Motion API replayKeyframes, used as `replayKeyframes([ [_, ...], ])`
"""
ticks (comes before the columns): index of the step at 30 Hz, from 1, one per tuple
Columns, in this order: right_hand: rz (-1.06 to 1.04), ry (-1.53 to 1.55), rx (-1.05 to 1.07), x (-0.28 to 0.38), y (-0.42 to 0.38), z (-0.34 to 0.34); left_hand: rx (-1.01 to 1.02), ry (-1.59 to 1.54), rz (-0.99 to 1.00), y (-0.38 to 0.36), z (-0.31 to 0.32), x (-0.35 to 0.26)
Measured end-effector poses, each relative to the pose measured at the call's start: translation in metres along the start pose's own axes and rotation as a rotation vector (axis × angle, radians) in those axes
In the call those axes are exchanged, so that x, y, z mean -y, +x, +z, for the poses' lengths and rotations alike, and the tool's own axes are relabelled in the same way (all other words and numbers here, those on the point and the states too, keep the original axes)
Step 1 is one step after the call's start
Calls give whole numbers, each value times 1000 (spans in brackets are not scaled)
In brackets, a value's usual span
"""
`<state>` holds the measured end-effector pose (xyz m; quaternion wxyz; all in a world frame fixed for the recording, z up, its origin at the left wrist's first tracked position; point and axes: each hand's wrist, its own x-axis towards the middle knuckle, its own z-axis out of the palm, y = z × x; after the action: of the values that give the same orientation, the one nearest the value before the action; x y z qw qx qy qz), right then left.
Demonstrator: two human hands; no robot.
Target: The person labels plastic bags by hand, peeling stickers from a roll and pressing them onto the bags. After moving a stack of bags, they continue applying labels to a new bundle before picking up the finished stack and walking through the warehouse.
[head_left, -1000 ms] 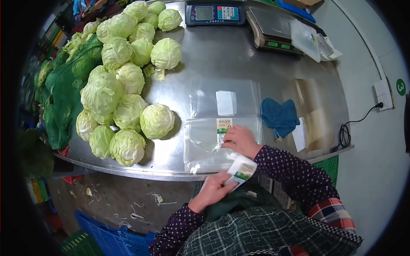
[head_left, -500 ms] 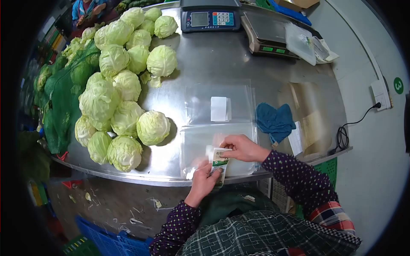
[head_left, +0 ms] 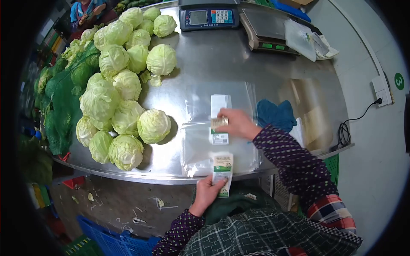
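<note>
My left hand (head_left: 206, 193) grips the lower part of several printed labels (head_left: 223, 166) at the table's front edge. Farther forward, my right hand (head_left: 238, 122) pinches the top of a single label (head_left: 219, 135), which lies over clear plastic bags (head_left: 194, 141) spread on the metal table (head_left: 205, 55). White cards (head_left: 220, 103) sit on the bags just beyond my right fingers. A blue cloth (head_left: 275, 114) is beside my right wrist, partly behind the sleeve.
Many pale green cabbages (head_left: 100, 100) are heaped on the left, next to a green net (head_left: 60, 98). Two scales (head_left: 209, 19) stand at the back. A black cable (head_left: 343, 134) hangs at the right. A person (head_left: 86, 13) is at the far left. Below lies a blue crate (head_left: 111, 237).
My right hand has moved forward, away from my left hand, and now has one label over the bags. My left hand has moved slightly right and down with the rest.
</note>
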<state>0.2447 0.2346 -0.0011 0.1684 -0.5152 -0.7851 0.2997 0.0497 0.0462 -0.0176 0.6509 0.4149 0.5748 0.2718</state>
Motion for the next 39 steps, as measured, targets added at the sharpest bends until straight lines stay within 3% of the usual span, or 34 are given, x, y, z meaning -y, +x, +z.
replayKeyframes([
  [1, 136, -114, 138, -1, 0, 11, 37, 4, 29, -2, 0, -5],
  [2, 127, -112, 144, -5, -2, 19, 27, 1, 27, -4, -3, -9],
  [4, 54, -218, -103, 3, -14, 23, 56, 79, 81, -9, -5, -14],
  [6, 81, -260, -118, 1, -18, 18, 61, 106, 177, -5, -12, -16],
  [8, -169, -318, 65, -1, -37, 28, 63, -31, 221, -2, -18, -18],
  [9, -267, -342, 47, 1, -47, 38, 109, -2, 200, 0, -17, -15],
  [10, -260, -341, 50, 1, -52, 42, 114, -4, 195, -2, -16, -15],
  [12, -199, -171, 73, -1, -51, 42, 255, 258, 386, -1, -9, -22],
  [16, -200, -164, 75, -13, -50, 48, 203, 406, 298, 17, -18, -34],
  [18, -199, -173, 93, -15, -53, 52, 204, 399, 358, 23, -17, -29],
  [20, -157, -147, 136, -18, -48, 52, 57, 357, 652, 30, -11, -27],
  [24, -116, -130, 184, -19, -45, 49, 43, 373, 647, 34, -10, -32],
  [26, -134, -158, 148, -17, -47, 51, 331, 300, 356, 17, -6, -49],
  [28, -161, -178, 109, -15, -46, 54, 296, 458, 317, 22, -9, -49],
  [30, -44, -93, 166, -6, -31, 37, 39, 329, 419, 53, -17, -20],
  [32, 143, 297, -200, 14, -8, -31, 46, 293, 423, 60, -19, -8],
  [33, 157, 301, -191, 18, -15, -31, 45, 260, 386, 57, -17, -8],
  [37, -253, 22, -20, 37, -22, -36, 47, 201, 291, 52, -18, -12],
  [39, -39, 288, 228, 27, -51, 2, 21, 248, 214, 49, -18, -18],
])
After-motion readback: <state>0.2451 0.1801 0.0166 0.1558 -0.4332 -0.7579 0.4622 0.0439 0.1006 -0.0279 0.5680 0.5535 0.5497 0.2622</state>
